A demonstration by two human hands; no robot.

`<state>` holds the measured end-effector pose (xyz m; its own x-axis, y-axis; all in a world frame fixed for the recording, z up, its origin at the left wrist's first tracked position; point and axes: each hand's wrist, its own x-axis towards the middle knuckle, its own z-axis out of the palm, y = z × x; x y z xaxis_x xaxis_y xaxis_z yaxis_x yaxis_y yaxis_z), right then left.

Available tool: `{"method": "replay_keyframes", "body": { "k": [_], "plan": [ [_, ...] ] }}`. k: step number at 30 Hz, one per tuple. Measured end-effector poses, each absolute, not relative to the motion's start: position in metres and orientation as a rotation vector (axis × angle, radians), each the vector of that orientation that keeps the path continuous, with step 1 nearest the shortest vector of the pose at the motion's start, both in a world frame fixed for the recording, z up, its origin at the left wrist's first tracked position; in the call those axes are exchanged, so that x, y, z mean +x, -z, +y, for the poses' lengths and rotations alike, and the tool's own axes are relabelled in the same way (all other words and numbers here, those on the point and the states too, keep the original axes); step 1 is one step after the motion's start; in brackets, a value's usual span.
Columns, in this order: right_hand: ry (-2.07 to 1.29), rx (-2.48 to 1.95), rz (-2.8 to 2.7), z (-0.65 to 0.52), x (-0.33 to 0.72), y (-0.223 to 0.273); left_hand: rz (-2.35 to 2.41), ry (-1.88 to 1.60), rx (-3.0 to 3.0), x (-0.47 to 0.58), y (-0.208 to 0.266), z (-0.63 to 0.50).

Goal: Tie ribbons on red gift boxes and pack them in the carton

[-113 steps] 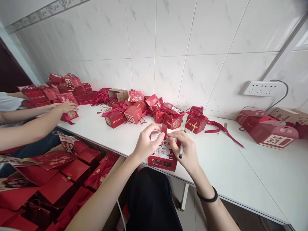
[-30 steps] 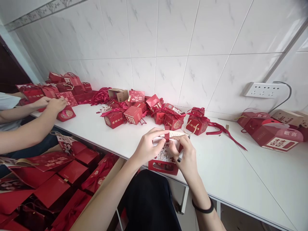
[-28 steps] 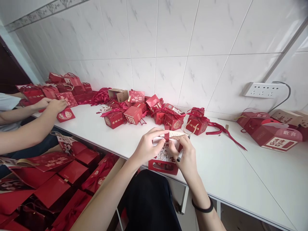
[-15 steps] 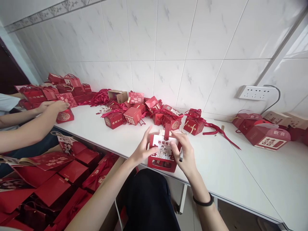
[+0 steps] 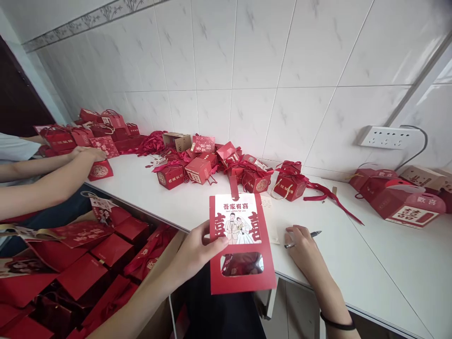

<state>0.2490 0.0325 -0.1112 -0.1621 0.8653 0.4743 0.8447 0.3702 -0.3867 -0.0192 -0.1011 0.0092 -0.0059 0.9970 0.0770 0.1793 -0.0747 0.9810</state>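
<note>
My left hand (image 5: 201,252) grips the left side of a red gift box (image 5: 243,282), thumb across its front. A white panel with a cartoon wedding couple covers the upper front; below it is an oval window, and a red ribbon tab stands at the top. The box is held up at the table's front edge. My right hand (image 5: 300,245) rests on the white table with a pen (image 5: 314,234) held between its fingers, the tip pointing right. A pale sheet of paper (image 5: 273,221) with small writing lies beside it, partly behind the box.
Several red gift boxes with ribbons (image 5: 201,169) line the wall. More boxes (image 5: 409,202) stand at the right under a power strip (image 5: 388,137). At the left a co-worker's hands (image 5: 86,154) hold a red box. Below, a large container is full of red boxes (image 5: 77,278).
The box has come up closer to me in my left hand. My right hand has left the box and moved right, down onto the table, with the pen. The paper is now exposed.
</note>
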Motion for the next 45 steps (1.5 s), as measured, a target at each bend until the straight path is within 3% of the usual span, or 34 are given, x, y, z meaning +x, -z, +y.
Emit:
{"method": "replay_keyframes", "body": {
  "k": [45],
  "plan": [
    [-0.057, -1.507, -2.046, 0.046, 0.264, 0.123, 1.418, -1.454, 1.195, -0.027, -0.015, -0.174]
  ]
}}
